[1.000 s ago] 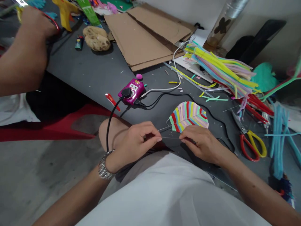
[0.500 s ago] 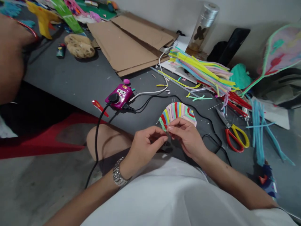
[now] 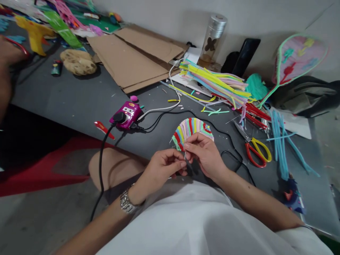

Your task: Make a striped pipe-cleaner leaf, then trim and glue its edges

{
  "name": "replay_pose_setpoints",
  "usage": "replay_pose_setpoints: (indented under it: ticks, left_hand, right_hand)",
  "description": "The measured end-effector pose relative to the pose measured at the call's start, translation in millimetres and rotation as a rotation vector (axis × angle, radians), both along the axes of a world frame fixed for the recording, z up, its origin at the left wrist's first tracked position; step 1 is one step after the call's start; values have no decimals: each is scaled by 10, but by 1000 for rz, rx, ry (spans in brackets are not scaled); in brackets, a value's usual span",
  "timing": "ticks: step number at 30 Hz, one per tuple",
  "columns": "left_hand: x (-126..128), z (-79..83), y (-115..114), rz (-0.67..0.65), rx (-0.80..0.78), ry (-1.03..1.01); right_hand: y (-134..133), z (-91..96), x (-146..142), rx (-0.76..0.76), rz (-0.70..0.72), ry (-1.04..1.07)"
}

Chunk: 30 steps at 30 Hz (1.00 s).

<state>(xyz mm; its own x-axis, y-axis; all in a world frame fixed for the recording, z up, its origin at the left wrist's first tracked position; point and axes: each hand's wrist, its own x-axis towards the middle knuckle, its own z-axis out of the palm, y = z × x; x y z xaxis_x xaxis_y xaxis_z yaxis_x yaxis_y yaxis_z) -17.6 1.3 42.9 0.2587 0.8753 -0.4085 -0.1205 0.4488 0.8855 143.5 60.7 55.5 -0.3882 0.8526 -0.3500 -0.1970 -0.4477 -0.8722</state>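
A rounded piece of striped pipe cleaners in red, yellow, blue, pink and green lies at the table's near edge, thin wire ends poking from its left side. My right hand covers its lower part, thumb and forefinger pinched together. Between the two hands runs a thin silvery wire; the right fingertips close on its upper end. My left hand pinches the lower end, just below and left. Whether the wire joins the striped piece is hidden behind the fingers.
A purple power socket with black cords stands left. Red-and-yellow scissors and blue pipe cleaners lie right. Behind are a pipe cleaner bundle, cardboard and a glass bottle. Another person's arm is at far left.
The view has shifted, so the table's things appear farther left. My left hand has drawn slightly down from the right, and the thin wire between the fingertips now shows more clearly.
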Motion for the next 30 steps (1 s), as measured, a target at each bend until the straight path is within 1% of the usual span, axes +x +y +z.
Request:
replay_pose_setpoints:
  ticks: [7,13,15,18,20,22,23,25,27,29,30]
  left_hand:
    - [-5,-18,-22,-37,-25,21]
    - [-25,10,-33,-173,-47,87]
    - [-21,45,-16,-220,-13,163]
    - [34,143,43,-282,132,357]
    - [118,223,105,-261,221,437]
    - [238,283,180,-195,259,420]
    - [310,297,219,-181,246,393]
    - [470,290,288,-164,204,346]
    - [637,246,337,-154,172,321]
    - [785,192,367,-162,165,316]
    - [848,168,378,-175,164,318]
  right_hand:
    - [-32,-18,38,12,-3,1]
    - [101,94,179,32,-87,25]
    - [123,108,242,50,-104,37]
    - [60,87,317,66,-144,60]
    - [-24,61,349,75,-164,92]
    - [-97,34,383,90,-155,130]
    - [-122,19,408,112,-173,141]
    - [-153,-9,495,171,-264,111]
    - [-176,-32,649,204,-355,40]
    - [-201,-40,886,210,-339,-56]
    - [-213,-36,1039,226,-287,-128]
